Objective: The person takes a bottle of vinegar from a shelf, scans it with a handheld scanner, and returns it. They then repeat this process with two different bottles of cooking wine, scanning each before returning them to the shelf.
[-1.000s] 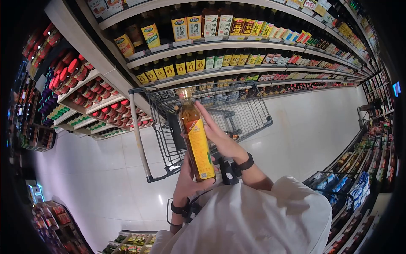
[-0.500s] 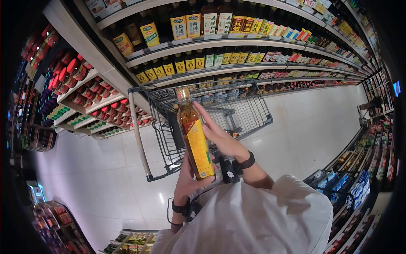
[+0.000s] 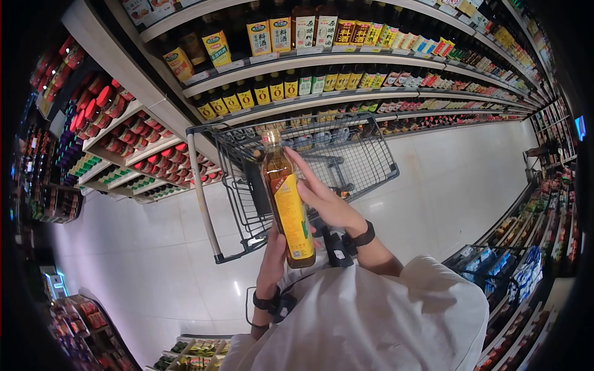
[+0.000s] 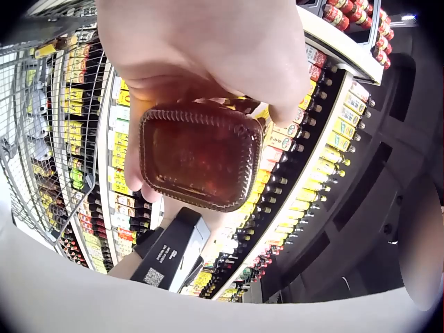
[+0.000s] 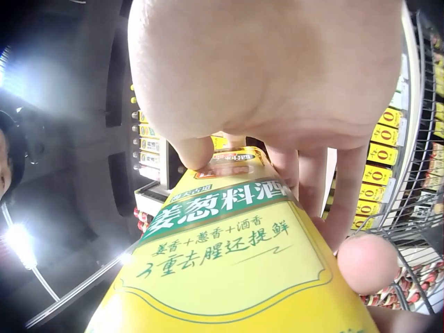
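Observation:
A tall bottle of amber liquid with a yellow label [image 3: 289, 216] is held in front of the body, its clear-capped neck towards the cart. My left hand [image 3: 271, 263] grips its lower end from the left, and its thumb lies along the side. Higher up on the right, my right hand [image 3: 331, 207] holds the bottle with long, nearly straight fingers. The ridged bottle base [image 4: 201, 158] faces the left wrist view, below my left palm [image 4: 208, 52]. In the right wrist view, the green and yellow front label [image 5: 222, 243] lies between my right thumb and fingers.
A wire shopping cart [image 3: 365, 170] stands beyond the bottle, beside long shelves [image 3: 272, 65] of bottles. Shelves of red-lidded jars [image 3: 114, 102] rise at left. More shelves and blue-and-white packs [image 3: 526, 272] are at right. Pale tiles [image 3: 154, 247] cover the floor.
My left thumb has moved from across the bottle's lower front to its left side. The bottle has shifted only slightly, and my right hand stays on it.

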Tool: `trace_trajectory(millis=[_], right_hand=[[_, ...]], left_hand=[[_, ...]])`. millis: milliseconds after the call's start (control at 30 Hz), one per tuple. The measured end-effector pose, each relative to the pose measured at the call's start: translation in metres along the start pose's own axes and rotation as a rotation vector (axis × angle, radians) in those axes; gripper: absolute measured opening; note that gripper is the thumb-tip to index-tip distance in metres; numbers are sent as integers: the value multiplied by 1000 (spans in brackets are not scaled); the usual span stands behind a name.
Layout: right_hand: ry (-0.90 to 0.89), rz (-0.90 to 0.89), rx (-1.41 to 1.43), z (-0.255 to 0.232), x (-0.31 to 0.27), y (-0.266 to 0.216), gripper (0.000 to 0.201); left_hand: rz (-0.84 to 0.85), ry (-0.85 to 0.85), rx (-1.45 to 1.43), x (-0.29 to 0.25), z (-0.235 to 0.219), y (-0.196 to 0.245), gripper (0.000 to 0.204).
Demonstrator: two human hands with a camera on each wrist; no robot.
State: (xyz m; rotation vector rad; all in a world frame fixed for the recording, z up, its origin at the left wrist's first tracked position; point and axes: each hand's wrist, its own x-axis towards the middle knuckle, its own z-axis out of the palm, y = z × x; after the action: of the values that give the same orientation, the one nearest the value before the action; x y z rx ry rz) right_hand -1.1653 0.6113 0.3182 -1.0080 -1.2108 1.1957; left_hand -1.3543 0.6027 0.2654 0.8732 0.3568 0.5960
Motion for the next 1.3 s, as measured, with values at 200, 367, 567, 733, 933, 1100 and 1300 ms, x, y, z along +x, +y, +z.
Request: trace_trajectory(millis=[200, 367, 567, 733, 933, 1100, 1300], right_hand=[[-21, 93, 72, -2, -4, 1, 67], [172, 54, -65, 7, -4, 6, 68], [220, 34, -242, -2, -1, 2, 63], [202, 122, -160, -5, -6, 8, 59], [264, 30, -101, 2, -4, 14, 60], [270, 4, -159, 1, -4, 17, 57], [174, -43, -430, 0, -3, -1, 45]], left_hand=[[-25, 43, 7, -4, 3, 1, 65], [7, 333, 69, 7, -5, -14, 56], [-17, 271, 12, 17, 12, 16, 50], [13, 162, -138, 13, 4, 8, 50], [-39, 211, -114, 10, 8, 12, 48], [-75, 273, -79, 12, 8, 11, 48], [58, 566, 139, 20, -12, -26, 52]])
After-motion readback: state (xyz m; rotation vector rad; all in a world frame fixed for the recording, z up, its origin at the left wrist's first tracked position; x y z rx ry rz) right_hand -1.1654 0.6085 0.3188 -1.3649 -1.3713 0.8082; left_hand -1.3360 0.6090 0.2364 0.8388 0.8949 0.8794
